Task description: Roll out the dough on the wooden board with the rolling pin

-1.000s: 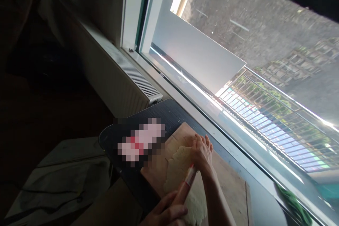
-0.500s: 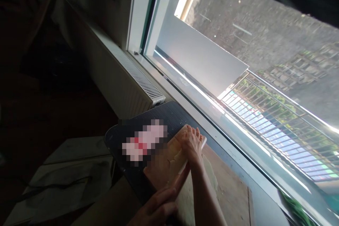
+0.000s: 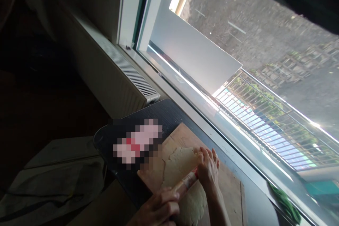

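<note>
A pale sheet of rolled dough (image 3: pixel 178 161) with ragged, cracked edges lies on a wooden board (image 3: pixel 177 133). Across its middle rests a rolling pin (image 3: pixel 186 183), a slim cylinder with a reddish patch near its far end. My left hand (image 3: pixel 161 204) is wrapped round the near end, partly cut off by the bottom of the picture. My right hand (image 3: pixel 208 164) closes over the far end, fingers bent and the palm covering the tip. Dough shows on both sides of the pin.
The board lies on a dark table (image 3: pixel 165 111) against a window sill. A blurred-out pink and red item (image 3: pixel 137 143) lies left of the board. Beyond the table stands a white radiator (image 3: pixel 124 81). A green cloth-like thing (image 3: pixel 284 201) is on the right.
Both hands and the rolling pin have moved back across the dough, the right hand down and to the right, uncovering the far part of the sheet. The view has shifted slightly.
</note>
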`<state>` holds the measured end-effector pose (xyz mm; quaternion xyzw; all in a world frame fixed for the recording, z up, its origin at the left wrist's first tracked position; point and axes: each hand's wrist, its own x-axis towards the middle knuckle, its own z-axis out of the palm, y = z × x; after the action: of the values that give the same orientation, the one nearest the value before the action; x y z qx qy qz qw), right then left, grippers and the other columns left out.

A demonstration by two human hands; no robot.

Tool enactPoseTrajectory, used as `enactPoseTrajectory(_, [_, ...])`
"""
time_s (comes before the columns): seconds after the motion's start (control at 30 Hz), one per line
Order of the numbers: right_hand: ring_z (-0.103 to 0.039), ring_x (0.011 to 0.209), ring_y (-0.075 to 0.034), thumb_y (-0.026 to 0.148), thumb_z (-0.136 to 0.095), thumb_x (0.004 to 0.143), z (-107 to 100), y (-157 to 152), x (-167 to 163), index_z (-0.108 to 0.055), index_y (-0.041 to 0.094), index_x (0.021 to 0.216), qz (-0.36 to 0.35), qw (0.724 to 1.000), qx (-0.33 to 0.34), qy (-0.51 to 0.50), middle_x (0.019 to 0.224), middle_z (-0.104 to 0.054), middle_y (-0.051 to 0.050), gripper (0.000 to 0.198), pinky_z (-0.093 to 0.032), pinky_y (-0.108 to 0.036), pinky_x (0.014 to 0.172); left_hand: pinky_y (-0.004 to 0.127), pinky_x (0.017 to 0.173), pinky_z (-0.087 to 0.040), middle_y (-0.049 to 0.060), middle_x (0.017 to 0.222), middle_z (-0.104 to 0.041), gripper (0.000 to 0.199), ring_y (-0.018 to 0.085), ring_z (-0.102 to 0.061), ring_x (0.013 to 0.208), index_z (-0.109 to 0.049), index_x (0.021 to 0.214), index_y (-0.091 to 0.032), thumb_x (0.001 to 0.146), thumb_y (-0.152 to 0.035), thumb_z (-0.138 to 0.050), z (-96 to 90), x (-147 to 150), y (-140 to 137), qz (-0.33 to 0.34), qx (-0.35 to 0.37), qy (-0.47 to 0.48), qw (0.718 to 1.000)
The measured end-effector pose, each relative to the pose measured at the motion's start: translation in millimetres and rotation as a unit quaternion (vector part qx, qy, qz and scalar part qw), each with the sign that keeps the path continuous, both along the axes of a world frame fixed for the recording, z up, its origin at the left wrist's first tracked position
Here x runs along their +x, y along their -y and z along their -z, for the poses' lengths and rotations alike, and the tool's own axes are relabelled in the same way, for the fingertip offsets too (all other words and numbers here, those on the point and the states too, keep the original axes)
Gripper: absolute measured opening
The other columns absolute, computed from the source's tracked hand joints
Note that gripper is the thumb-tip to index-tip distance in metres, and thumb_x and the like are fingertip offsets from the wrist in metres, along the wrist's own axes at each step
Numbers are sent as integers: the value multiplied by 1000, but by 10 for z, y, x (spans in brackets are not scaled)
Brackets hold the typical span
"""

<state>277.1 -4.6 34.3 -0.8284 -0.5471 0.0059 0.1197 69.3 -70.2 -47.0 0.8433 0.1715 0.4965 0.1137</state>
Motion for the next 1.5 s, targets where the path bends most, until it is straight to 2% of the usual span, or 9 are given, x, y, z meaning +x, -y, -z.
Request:
enactPoseTrajectory(0.1, [-26,140,-26,37,-27,94,-59,-353,-213,-54,24,129,-6,1000,-2,8,137,-52,-6,46,-12,-52,113,29,105,-45,3,119,-63,23,16,-49,124,-64,106,-24,90,-15,-51,-279,-259,-135,-35,-47,-45,997])
enactPoseTrajectory(0.23, [-35,134,-27,36,-34,92,-143,-824,-525,-51,21,133,-60,998,0,26,135,-51,-10,46,-26,-44,108,29,96,-50,6,128,-56,39,16,-53,116,-56,124,-25,90,-9,-48,-583,-428,-275,-102,-77,-62,990])
enactPoseTrajectory(0.37, [-32,136,-25,35,-35,92,-134,-821,-564,-47,20,136,-85,996,3,17,141,-46,-9,48,-29,-39,108,34,96,-48,4,127,-57,44,17,-54,112,-57,125,-29,88,-7,-49,-715,-470,-311,-123,-78,-109,983])
enactPoseTrajectory(0.6, [-23,141,-24,40,-28,94,65,172,-157,-54,26,130,-42,998,41,15,144,-44,-2,47,-21,-43,115,38,100,-43,-1,121,-60,38,18,-55,109,-67,105,-31,84,-4,-50,-632,-419,-246,-116,-78,-111,984])
enactPoseTrajectory(0.7, [-23,142,-24,40,-24,95,57,317,-139,-55,26,130,-55,997,44,30,144,-44,-2,49,-21,-43,115,44,106,-38,0,122,-59,35,20,-53,113,-69,97,-30,84,-6,-48,-582,-424,-318,-124,-92,-108,982])
enactPoseTrajectory(1.07, [-29,138,-23,42,-29,95,-202,-882,-320,-51,25,133,-75,997,-19,-28,140,-48,-4,47,-30,-40,109,42,107,-40,2,139,-46,39,22,-45,126,-63,117,-33,87,-11,-49,-420,-580,-516,-183,-112,-131,968])
enactPoseTrajectory(1.17, [-30,138,-24,44,-31,95,-178,-682,-283,-52,26,132,-65,997,-25,-24,143,-45,-5,46,-30,-40,109,40,107,-40,2,139,-46,30,21,-47,125,-66,110,-30,88,-15,-51,-497,-593,-438,-176,-121,-145,966])
enactPoseTrajectory(1.37, [-23,142,-25,40,-26,97,-49,225,-167,-55,25,129,-56,997,8,46,146,-40,-7,46,-21,-43,114,43,113,-32,2,138,-48,12,21,-49,122,-67,89,-24,86,-23,-55,-542,-594,-339,-132,-128,-158,970])
enactPoseTrajectory(1.5, [-22,142,-24,40,-23,98,-54,199,-173,-55,25,130,-40,998,3,42,149,-36,-7,47,-22,-42,114,43,113,-31,3,131,-53,7,20,-49,123,-61,85,-22,86,-24,-54,-460,-551,-428,-142,-132,-126,973])
